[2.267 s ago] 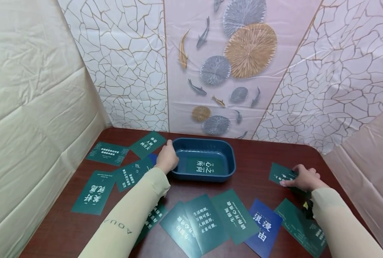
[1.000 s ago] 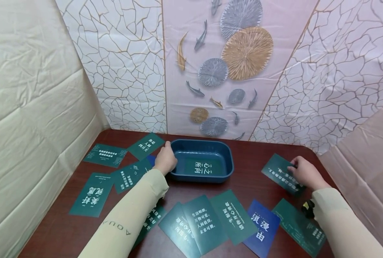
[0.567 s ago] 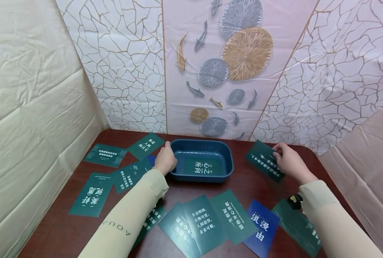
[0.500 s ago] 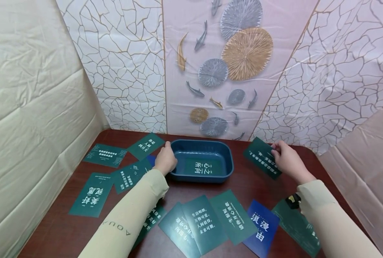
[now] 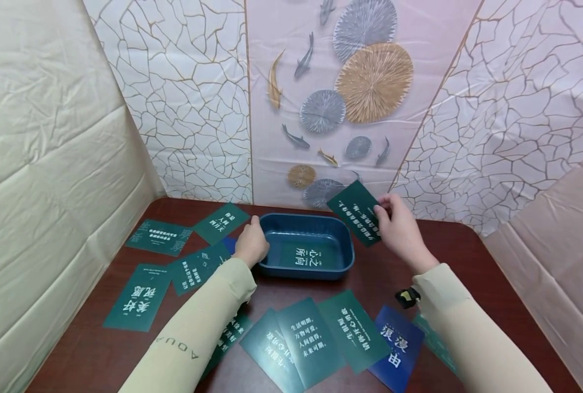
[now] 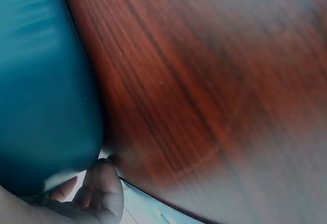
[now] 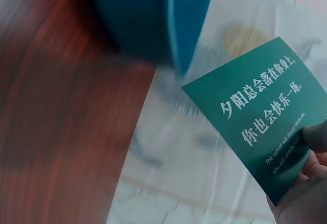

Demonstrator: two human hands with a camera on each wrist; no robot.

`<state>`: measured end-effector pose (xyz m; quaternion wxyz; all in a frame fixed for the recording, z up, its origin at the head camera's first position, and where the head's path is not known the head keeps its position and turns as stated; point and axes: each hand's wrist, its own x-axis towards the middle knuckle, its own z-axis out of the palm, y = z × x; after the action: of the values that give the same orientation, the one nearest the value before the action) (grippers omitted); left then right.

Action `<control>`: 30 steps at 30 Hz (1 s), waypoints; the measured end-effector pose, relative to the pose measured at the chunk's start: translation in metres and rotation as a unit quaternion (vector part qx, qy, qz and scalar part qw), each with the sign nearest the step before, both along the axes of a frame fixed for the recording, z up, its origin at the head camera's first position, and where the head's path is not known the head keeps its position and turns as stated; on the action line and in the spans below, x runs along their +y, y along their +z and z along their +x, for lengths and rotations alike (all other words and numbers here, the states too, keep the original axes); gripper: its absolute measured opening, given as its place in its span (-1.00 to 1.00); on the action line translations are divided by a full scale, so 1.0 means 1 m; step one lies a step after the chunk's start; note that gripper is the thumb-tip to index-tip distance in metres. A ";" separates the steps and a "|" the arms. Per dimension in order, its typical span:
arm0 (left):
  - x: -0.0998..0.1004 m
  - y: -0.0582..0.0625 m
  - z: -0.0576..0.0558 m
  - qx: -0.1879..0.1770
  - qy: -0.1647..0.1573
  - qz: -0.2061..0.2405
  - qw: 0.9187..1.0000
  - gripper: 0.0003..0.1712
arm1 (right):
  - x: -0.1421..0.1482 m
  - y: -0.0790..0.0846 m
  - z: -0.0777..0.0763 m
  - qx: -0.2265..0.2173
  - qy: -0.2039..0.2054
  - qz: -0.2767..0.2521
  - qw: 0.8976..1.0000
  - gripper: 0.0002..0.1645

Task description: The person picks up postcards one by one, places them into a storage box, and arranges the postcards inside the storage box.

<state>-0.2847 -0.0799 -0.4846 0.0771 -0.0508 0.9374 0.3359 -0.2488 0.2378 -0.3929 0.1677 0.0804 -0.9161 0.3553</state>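
Observation:
In the head view my right hand point(image 5: 403, 230) pinches a dark green card point(image 5: 357, 213) with white Chinese lettering by its right edge. The card is raised and tilted, its lower left side overlapping the right rim of a blue plastic basin point(image 5: 305, 272). Up close in the right wrist view, the thumb lies over the printed face of the card point(image 7: 255, 114). My left hand point(image 5: 253, 243) grips the left end of the basin, with fingers curled at its wall in the left wrist view. Another green card point(image 5: 316, 255) lies flat inside the basin.
Several green cards point(image 5: 139, 297) are spread on the dark red table point(image 5: 448, 245) left of the basin. More lie in front, overlapping a blue card point(image 5: 398, 346). One green card point(image 5: 438, 344) is partly under my right sleeve. A patterned cloth point(image 5: 203, 109) hangs behind the table.
My right hand has picked up the green card from the right of the table and carried it up and left to the basin's right rim. The left hand has stayed on the basin.

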 end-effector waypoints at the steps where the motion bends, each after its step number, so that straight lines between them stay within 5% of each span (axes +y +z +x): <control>1: 0.000 0.000 0.000 0.000 0.000 0.000 1.000 -0.17 | -0.007 -0.001 -0.001 0.005 0.006 -0.005 1.000 -0.73; 7: -0.002 -0.001 -0.002 -0.004 0.003 0.000 1.000 -0.17 | -0.043 -0.016 -0.006 0.000 0.042 -0.005 0.999 -0.81; 21: 0.000 -0.003 -0.003 0.000 0.008 0.006 1.000 -0.18 | -0.079 -0.053 -0.029 -0.113 0.119 0.057 0.985 -0.75; 30: -0.002 -0.005 -0.003 0.002 0.006 0.010 1.000 -0.19 | -0.087 -0.068 -0.043 -0.166 0.102 0.182 0.964 -0.53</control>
<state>-0.2882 -0.0824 -0.4895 0.0740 -0.0548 0.9339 0.3456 -0.2916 0.1508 -0.4608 -0.0417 0.1427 -0.9671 0.2063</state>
